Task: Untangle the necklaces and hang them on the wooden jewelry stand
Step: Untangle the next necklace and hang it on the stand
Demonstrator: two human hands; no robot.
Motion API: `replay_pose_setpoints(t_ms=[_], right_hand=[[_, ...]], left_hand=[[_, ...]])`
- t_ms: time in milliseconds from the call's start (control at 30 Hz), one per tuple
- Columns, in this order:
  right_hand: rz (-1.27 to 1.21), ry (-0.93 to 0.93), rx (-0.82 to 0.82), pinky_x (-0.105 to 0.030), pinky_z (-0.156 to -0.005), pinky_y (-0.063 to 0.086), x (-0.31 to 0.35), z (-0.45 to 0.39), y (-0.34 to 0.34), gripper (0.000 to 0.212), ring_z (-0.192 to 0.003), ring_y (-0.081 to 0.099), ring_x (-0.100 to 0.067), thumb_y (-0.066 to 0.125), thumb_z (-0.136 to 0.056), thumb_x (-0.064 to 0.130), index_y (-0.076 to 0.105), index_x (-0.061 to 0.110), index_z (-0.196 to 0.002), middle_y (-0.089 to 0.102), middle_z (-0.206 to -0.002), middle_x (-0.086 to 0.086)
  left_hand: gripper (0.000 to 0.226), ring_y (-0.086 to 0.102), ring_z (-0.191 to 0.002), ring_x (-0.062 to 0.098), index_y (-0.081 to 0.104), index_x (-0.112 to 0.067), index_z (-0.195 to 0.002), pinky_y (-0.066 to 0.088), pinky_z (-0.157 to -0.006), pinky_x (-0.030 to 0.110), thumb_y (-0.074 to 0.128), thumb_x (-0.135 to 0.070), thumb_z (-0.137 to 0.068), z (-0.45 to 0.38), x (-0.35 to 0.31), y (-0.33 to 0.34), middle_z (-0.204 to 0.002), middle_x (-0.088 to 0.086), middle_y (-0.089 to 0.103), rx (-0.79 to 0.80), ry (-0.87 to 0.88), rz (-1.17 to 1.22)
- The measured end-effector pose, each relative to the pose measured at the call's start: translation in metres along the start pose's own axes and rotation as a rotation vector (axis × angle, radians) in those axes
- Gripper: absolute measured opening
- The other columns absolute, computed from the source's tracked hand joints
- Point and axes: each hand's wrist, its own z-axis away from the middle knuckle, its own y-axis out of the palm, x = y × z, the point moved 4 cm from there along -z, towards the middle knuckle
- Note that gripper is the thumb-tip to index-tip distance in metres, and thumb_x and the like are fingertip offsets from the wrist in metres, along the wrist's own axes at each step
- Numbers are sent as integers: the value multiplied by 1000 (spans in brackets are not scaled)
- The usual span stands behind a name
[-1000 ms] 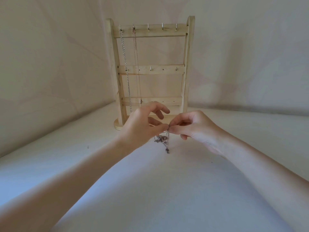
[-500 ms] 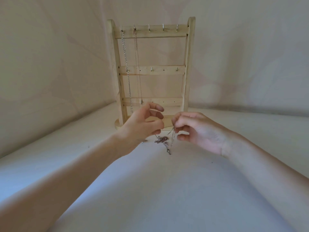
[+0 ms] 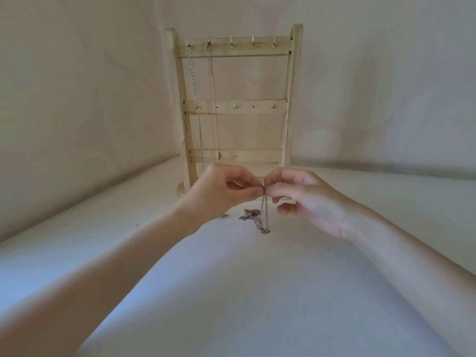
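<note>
Head view: both hands [image 3: 262, 193] pinch thin metal chain [image 3: 265, 212].

One stand [image 3: 235, 109] with three bars — five hooks on the top bar [image 3: 231, 45], three on the middle. Two chains [image 3: 195, 99] hang there; one tangle [image 3: 253, 216] lies below. Two hands — left [image 3: 219, 194], right [image 3: 306, 199].
</note>
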Motion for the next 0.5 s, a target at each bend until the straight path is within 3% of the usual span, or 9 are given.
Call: replay_pose_setpoints(t_ms=[100, 233, 333, 400, 500], right_hand=[[24, -23, 21, -23, -61, 38, 1, 0, 2, 15, -70, 46, -9, 61, -83, 4, 61, 16, -73, 56, -72, 7], [-83, 48, 129, -22, -58, 40, 0, 0, 7, 13, -66, 51, -8, 62, -74, 8, 63, 17, -65, 58, -70, 6], [-110, 94, 186, -24, -59, 38, -3, 2, 9, 27, -66, 51, -10, 55, -82, 3, 65, 17, -61, 60, -69, 4], [-122, 105, 210, -25, -60, 37, -2, 2, 10, 22, -66, 51, -10, 56, -77, 7, 66, 17, -60, 61, -69, 2], [-153, 110, 204, -25, -60, 38, -1, 2, 9, 13, -65, 52, -10, 60, -72, 15, 68, 17, -62, 61, -71, 1]], left_hand=[[11, 47, -50, -5, 67, -21, -72, 32, -47, 11, 69, -16, -81, 1, 2, -1, -53, -17, 57, 36, -68, 19], [18, 52, -57, 3, 64, -24, -68, 39, -58, 28, 68, -12, -81, 1, -3, -1, -56, -16, 60, 80, 51, -51], [17, 55, -58, 0, 60, -29, -63, 45, -59, 17, 68, -16, -71, 2, -9, 2, -60, -19, 60, 34, 231, -181], [13, 54, -56, -1, 58, -30, -61, 41, -56, 10, 62, -19, -67, 4, -10, 3, -58, -20, 59, 5, 286, -210], [24, 52, -54, -2, 57, -29, -63, 38, -53, 6, 66, -10, -72, 3, -9, 2, -55, -19, 57, -13, 294, -212]])
